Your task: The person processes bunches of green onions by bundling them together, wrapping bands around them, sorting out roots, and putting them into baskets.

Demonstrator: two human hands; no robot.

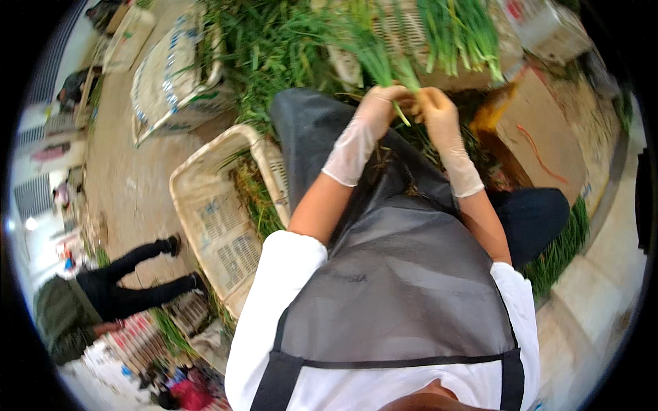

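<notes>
Both my hands wear thin white gloves and meet above my lap over a grey apron. My left hand pinches the base of a bunch of green stalks that fans up and away from me. My right hand grips the same stalks just beside it, fingers closed around the lower ends. A single loose green stalk sticks down between the two hands.
A cream plastic crate with some greens lies tipped to my left. Heaps of green stalks and another crate lie ahead. A cardboard box stands to the right. Another person in dark trousers is at lower left.
</notes>
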